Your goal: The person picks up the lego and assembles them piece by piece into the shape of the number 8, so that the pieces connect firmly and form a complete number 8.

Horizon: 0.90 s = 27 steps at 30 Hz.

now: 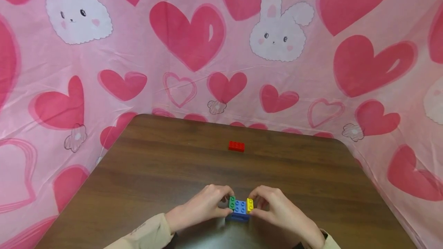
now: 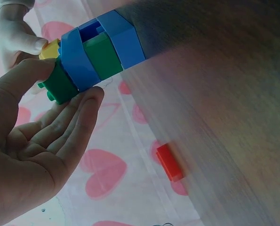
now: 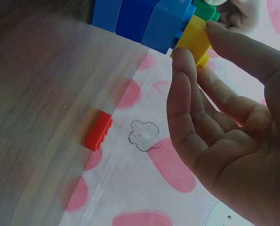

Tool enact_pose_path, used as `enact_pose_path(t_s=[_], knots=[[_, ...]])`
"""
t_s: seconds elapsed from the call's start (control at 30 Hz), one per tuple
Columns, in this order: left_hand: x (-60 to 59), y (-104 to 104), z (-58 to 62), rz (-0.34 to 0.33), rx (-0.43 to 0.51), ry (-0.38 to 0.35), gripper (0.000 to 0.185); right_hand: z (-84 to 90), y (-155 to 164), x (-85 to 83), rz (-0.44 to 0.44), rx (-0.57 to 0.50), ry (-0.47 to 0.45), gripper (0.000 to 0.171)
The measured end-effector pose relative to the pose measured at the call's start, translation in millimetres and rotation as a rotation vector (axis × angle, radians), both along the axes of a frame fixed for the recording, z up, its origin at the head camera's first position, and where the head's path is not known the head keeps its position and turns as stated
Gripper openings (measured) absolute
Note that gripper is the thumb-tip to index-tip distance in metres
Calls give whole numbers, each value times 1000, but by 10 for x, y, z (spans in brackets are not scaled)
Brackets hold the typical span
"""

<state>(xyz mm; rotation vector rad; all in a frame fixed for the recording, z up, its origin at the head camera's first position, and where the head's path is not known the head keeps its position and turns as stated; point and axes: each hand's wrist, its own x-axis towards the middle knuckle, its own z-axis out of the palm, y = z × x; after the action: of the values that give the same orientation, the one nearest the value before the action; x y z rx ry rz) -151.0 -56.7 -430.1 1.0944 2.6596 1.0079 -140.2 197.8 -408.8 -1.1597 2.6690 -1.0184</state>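
Note:
Between both hands a small stack of toy building bricks stands on the table. On its top, a blue brick [image 1: 240, 207] shows studs between a small green brick [image 1: 232, 203] at left and a small yellow brick [image 1: 250, 205] at right. My left hand [image 1: 207, 204] pinches the top green brick between thumb and fingers. With thumb and fingertips, my right hand [image 1: 281, 207] pinches the yellow brick [image 3: 194, 39]. Lower down, the left wrist view shows another green brick [image 2: 103, 57] between the upper blue brick [image 2: 78, 60] and a bottom blue brick [image 2: 122, 38].
A red brick [image 1: 237, 146] lies farther back on the brown wooden table [image 1: 166, 156], beyond the stack. Pink cloth [image 1: 194, 87] with hearts and rabbits hangs behind the table and along its sides.

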Motion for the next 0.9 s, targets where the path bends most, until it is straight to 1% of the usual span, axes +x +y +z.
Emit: enact_pose_path(t_s=[0.23, 0.53, 0.73, 0.9], knots=[[4, -2, -3, -3, 5, 2, 26, 8, -5, -11, -4, 26, -17, 23], [-10, -12, -2, -2, 5, -11, 26, -52, 5, -30, -22, -17, -57, 25], [-23, -7, -15, -2, 6, -6, 26, -70, 11, -4, -49, -20, -77, 26], [-30, -24, -20, -11, 18, -13, 26, -76, -1, 6, -55, -28, -94, 26]])
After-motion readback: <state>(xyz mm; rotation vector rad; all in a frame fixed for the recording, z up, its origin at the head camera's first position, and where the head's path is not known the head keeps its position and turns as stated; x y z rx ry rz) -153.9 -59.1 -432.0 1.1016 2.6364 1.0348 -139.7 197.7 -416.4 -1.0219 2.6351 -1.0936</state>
